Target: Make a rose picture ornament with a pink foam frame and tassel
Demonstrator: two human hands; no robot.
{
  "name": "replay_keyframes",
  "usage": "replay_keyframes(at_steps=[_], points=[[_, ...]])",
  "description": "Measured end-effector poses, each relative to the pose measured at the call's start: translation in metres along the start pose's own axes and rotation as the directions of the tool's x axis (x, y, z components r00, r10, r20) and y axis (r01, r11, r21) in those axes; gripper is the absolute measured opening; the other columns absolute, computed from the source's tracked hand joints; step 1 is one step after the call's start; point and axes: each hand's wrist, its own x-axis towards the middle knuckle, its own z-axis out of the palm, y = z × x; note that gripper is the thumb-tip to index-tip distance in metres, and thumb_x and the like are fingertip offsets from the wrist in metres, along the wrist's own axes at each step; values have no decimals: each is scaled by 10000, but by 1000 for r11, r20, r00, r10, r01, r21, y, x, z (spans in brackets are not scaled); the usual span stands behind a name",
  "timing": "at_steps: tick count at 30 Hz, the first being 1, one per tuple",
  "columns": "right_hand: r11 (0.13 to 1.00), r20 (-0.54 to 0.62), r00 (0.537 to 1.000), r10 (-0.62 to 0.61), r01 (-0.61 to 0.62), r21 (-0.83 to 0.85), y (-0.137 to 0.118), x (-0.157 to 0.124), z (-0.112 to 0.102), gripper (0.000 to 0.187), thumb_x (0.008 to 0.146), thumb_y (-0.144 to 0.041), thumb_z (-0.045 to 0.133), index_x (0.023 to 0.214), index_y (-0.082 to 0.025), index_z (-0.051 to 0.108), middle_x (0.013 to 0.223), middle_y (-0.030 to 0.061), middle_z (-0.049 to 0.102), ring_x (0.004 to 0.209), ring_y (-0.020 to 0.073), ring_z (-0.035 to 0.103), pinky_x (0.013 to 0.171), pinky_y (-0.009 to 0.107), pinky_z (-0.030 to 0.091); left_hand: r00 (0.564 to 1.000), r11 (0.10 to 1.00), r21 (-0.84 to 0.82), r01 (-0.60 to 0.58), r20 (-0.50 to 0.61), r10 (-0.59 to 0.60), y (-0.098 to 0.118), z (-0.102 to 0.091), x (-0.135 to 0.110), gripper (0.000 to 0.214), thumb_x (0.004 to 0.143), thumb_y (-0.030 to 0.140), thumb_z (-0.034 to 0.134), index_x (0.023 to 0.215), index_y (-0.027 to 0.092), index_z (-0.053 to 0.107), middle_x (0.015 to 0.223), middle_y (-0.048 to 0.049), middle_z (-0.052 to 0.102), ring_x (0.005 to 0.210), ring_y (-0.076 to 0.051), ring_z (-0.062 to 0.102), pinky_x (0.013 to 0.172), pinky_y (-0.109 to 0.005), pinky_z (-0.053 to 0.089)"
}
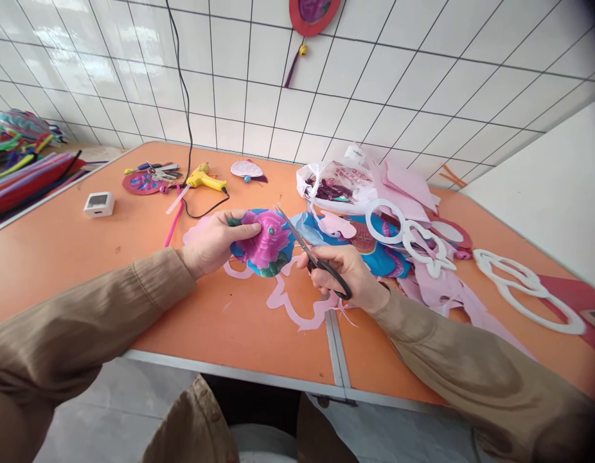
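My left hand (213,241) grips a round piece of blue cloth (263,243) printed with a large pink flower and green leaves, the thumb lying across its face. In my right hand (343,273) is a pair of black-handled scissors (304,245). The blades point up and left, with their tips at the upper right edge of the cloth. Whether the blades touch the cloth, I cannot tell. Beneath both hands lie pink cut-out scraps (302,315) on the orange table (205,328).
A yellow glue gun (205,178) with a black cord lies at the back, near a small white box (99,204). Back right stands a plastic bag (365,193) beside blue printed cloth (374,247). White ring-shaped frames (529,289) lie right. Colourful pipe cleaners (32,177) lie far left.
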Motion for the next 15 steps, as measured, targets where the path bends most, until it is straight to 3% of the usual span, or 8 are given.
replay_keyframes(at_steps=[15], points=[[996,-26,996,84,-84,-4,-11,-3,3,298,736,-424,777,816,-167,651,574,-66,488,398,60,457,389,208,387,1000,1000,-6,-3,-13,3,-3,-4,4,401,528,371,1015,747,142,769,627,-24,708,520,-133,631,493,-235,513]])
